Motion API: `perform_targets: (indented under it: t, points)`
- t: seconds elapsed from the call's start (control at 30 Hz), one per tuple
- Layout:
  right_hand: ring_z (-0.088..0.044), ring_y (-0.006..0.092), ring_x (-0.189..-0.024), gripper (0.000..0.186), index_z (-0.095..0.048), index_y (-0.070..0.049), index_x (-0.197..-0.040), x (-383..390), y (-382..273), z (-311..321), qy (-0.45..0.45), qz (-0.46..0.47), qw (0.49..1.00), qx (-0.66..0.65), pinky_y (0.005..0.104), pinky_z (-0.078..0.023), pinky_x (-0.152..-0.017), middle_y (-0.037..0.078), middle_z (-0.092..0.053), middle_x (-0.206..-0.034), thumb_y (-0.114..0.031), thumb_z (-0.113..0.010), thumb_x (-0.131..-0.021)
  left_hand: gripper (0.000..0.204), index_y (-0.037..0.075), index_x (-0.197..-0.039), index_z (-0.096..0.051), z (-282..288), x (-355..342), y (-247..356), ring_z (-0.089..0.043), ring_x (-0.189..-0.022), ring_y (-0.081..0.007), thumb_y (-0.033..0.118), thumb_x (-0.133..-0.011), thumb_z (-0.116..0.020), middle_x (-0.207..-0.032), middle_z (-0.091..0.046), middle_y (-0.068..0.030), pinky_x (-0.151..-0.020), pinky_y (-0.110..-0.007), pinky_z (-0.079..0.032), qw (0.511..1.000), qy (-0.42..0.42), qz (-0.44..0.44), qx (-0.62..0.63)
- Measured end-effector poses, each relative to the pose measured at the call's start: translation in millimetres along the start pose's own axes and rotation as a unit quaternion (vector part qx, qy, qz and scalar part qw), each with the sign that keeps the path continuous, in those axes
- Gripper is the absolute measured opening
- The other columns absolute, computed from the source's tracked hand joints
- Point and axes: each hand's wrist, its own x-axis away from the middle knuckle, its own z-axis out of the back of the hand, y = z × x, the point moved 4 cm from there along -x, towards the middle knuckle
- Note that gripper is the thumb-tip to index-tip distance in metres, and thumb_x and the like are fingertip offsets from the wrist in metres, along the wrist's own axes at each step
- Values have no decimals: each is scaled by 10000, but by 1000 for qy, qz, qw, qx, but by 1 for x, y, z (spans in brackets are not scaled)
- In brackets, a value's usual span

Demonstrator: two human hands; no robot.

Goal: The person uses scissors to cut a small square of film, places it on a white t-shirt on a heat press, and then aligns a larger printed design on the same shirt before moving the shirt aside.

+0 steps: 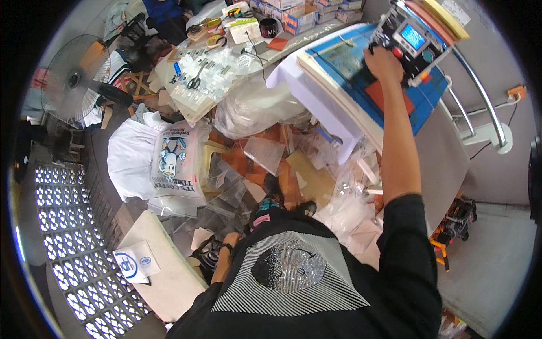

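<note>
My right arm stretches out to a heat press (pixel 410 37) at the upper right, which has a lit blue screen and a red button. My right hand (pixel 385 63) is closed at the press's dark front edge, left of that button; what its fingers grip, if anything, is hidden. Beneath this hand lie a blue flat surface (pixel 433 93) and a reddish-brown sheet (pixel 398 100). Low at my side hangs my left hand (pixel 230 240), beside a dark object (pixel 208 252) I cannot make out. The fingers of that hand are too small to read.
A white printed shirt (pixel 175 164) is draped over a yellow stool (pixel 212 151) at left. Scissors (pixel 195 81) and small transparent pieces lie on the far table (pixel 195 110). Plastic sheets (pixel 264 153) litter the floor. A fan (pixel 73 79) stands far left, a cream board (pixel 169 282) nearer.
</note>
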Motion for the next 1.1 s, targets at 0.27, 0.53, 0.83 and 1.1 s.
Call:
perform_targets:
  t: [0.27,0.53,0.83,1.1]
  points:
    - [-659,407,-771,439,-676,-52,-892,75,69,28,125,22,990,63,488,-524,-693,206,-670,-826,-464,-532,-938,228,44,-1032,-691,33,-40,59,-685,-725,-191,183,-871,-609,-858,-703,-61,-714,-340,-530,949,4,-151,-276]
    - [-587,370,-986,305,-633,1,-1015,145,131,48,212,-122,955,170,446,-435,-877,170,-649,-1042,-286,-540,-968,169,4,-917,-649,94,-171,459,-555,-587,-118,121,-942,-530,-676,-606,-46,-560,-278,-453,925,34,-372,-72]
    - [-460,397,-1243,398,-497,55,-1310,220,190,44,199,-349,906,136,437,-339,-1062,235,-512,-1325,-177,-481,-986,499,73,-1145,-633,38,-222,773,-593,-946,-123,503,-1004,-422,-1023,-660,-30,-770,-264,-446,904,-94,-416,-30]
    - [-627,317,-888,252,-614,54,-995,287,66,-88,296,-518,803,-10,395,-498,-843,179,-640,-945,-165,-490,-1000,661,115,-1111,-615,37,-287,703,-515,-797,-102,699,-945,-353,-925,-580,30,-743,-255,-386,926,-329,-175,-61]
